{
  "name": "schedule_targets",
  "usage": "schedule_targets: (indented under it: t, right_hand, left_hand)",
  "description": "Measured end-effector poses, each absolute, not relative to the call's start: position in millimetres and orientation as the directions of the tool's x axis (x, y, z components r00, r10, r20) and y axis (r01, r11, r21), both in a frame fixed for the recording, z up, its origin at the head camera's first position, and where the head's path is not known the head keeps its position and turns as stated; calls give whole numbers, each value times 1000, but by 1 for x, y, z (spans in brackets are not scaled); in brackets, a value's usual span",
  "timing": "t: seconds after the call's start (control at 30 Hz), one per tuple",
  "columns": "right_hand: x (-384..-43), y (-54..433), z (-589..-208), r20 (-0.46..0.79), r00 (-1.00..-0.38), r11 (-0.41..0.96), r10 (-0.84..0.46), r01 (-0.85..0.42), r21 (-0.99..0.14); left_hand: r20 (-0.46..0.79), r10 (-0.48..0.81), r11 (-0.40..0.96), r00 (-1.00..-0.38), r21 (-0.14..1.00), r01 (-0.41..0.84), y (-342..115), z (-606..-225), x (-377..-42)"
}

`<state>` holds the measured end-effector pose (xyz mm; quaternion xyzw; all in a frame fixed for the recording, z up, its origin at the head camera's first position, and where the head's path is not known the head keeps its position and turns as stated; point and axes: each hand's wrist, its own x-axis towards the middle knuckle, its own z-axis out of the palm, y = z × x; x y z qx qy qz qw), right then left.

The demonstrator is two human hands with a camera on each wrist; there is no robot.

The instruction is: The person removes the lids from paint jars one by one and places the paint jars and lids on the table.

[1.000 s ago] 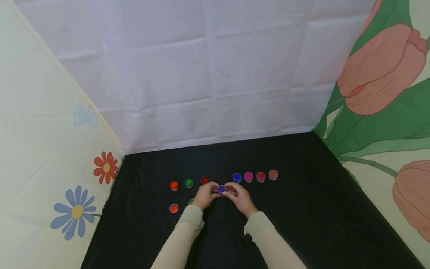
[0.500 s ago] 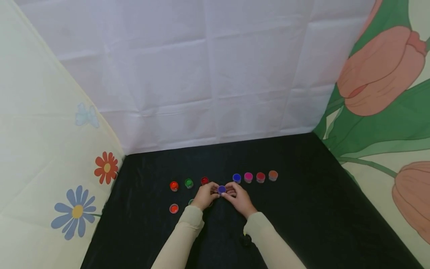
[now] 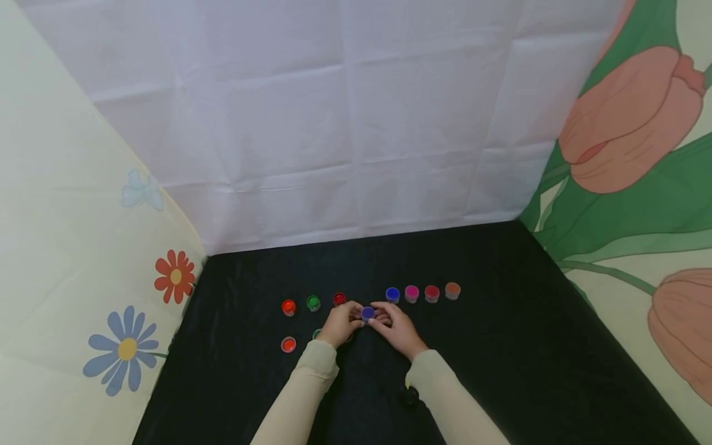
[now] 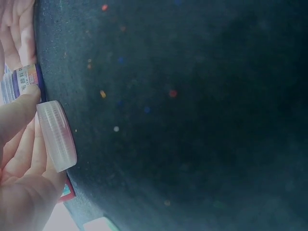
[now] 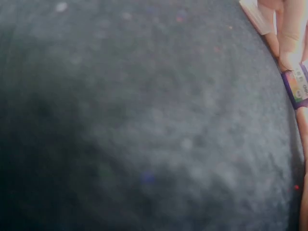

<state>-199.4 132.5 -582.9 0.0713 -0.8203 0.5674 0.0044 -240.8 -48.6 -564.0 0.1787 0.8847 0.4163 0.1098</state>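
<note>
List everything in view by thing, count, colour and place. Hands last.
Labelled round purple jar: one, purple, centre
Small round jars, right row: four; blue, pink, red, orange-brown; back right
Small round jars, left row: three; orange-red, green, dark red; back left
Ribbed plastic lid: one, translucent, centre left
Round lid-like pieces: two; orange-red, green-edged; front left
Black tabletop: one, black, underneath
Small object: one, black, front centre
Cloth backdrops: three; white behind, floral cream sides
Sleeves: two, cream, front
Left hand: one, bare, holding purple jar
Right hand: one, bare, likewise

Just a slight head view shift from 1 second ago, upper tulip (image 3: 631,120) lower.
</note>
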Motion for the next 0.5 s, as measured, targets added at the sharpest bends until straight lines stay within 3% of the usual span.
schedule_targets:
  t: [0.2, 0.5]
  right_hand:
    - [-201, 129, -583, 64, -996, 318, -64, -81, -944]
    - [-201, 132, -585, 98, -991, 333, -86, -122, -935]
  left_hand:
    - [-46, 398, 587, -916, 780, 216, -48, -565, -242]
    - [-37, 400, 582, -916, 782, 223, -48, -564, -240]
